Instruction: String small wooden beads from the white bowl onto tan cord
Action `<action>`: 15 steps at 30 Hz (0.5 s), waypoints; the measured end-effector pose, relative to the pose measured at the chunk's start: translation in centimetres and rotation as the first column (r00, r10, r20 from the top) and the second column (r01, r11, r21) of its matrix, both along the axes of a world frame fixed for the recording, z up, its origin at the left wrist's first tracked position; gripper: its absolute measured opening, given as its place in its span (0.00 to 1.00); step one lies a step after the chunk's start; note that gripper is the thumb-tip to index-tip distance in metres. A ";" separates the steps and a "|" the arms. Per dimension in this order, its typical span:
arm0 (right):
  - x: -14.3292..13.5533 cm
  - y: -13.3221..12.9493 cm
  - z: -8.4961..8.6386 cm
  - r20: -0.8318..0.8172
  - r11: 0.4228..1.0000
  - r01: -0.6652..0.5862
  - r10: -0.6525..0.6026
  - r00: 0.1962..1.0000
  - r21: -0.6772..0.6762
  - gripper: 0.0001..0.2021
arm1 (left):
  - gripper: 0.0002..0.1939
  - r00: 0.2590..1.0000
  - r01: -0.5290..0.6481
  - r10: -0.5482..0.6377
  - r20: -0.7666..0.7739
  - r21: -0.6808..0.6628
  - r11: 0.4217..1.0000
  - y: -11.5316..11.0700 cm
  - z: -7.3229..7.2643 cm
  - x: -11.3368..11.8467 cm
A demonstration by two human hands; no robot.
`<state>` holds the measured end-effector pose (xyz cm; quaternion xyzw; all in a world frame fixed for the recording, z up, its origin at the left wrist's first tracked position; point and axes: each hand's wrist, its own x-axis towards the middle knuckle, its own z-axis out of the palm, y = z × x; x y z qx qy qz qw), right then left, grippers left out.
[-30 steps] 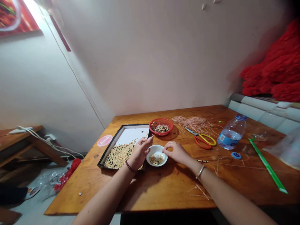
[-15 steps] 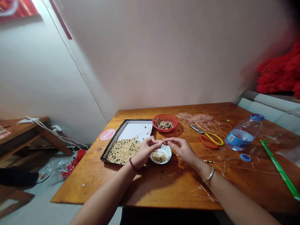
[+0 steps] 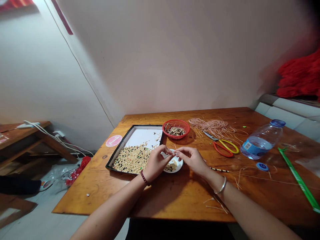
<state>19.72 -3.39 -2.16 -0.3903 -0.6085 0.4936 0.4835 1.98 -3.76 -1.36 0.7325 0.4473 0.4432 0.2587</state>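
Note:
Fingertips of my left hand (image 3: 158, 160) and my right hand (image 3: 192, 160) meet in a pinch above a white bowl (image 3: 179, 165) of small beads. What they pinch is too small to make out. A beaded cord (image 3: 220, 170) emerges from beneath my right hand and trails right across the table. Left of the bowl lies a black-rimmed tray (image 3: 122, 140), its near part covered with pale and dark beads. Behind the bowl, a red basket (image 3: 186, 134) holds strung beads.
Scissors (image 3: 226, 147) with red and yellow handles lie beside a heap of pink cord (image 3: 212, 126). Further right are a water bottle (image 3: 262, 140), a blue round piece (image 3: 262, 166) and a green strip (image 3: 297, 178). A pink round sticker (image 3: 113, 141) is left of the tray.
My fingertips have drawn closer together over the bowl, and my left hand now covers more of its left side. The whole view has shifted slightly.

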 end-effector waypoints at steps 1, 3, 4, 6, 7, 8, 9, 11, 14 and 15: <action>0.0 0.1 -0.1 0.002 1.000 0.013 -0.013 1.000 -0.006 0.16 | 0.11 1.000 -0.001 0.001 -0.005 0.007 1.000 0.0 0.0 0.0; 0.1 0.2 -0.2 0.003 0.999 0.042 -0.042 0.999 -0.023 0.16 | 0.12 1.000 -0.014 0.014 -0.020 0.021 1.000 0.0 0.0 0.0; 0.1 0.3 -0.3 0.005 0.998 0.050 -0.050 0.999 -0.036 0.16 | 0.13 0.999 -0.022 0.023 -0.030 0.032 0.999 0.0 0.0 0.1; 0.1 0.4 -0.4 0.017 0.997 0.050 -0.049 0.999 -0.059 0.16 | 0.14 0.998 -0.031 0.034 -0.051 0.061 0.998 0.0 0.1 0.1; 0.1 0.4 -0.4 0.025 0.997 0.045 -0.044 0.999 -0.061 0.16 | 0.14 0.998 -0.028 0.032 -0.057 0.074 0.997 -0.1 0.2 0.1; 0.1 0.4 -0.4 0.029 0.998 0.043 -0.041 0.999 -0.053 0.16 | 0.14 0.998 -0.021 0.026 -0.063 0.085 0.996 -0.1 0.2 0.1; 0.1 0.4 -0.4 0.026 0.998 0.041 -0.040 0.999 -0.037 0.15 | 0.14 0.997 -0.015 0.021 -0.070 0.092 0.996 -0.1 0.2 0.2; 0.1 0.3 -0.4 -0.005 0.999 0.035 -0.035 0.999 -0.017 0.13 | 0.13 0.995 -0.011 0.021 -0.096 0.108 0.994 -0.2 0.3 0.1; 0.1 0.3 -0.2 -0.109 0.993 -0.016 0.004 0.994 -0.116 0.13 | 0.10 0.985 -0.016 0.039 -0.166 0.137 0.990 -0.2 0.4 0.1; 0.2 0.3 -0.1 -0.154 0.984 -0.047 0.020 0.988 -0.173 0.14 | 0.10 0.981 -0.017 0.044 -0.187 0.146 0.989 -0.2 0.5 0.1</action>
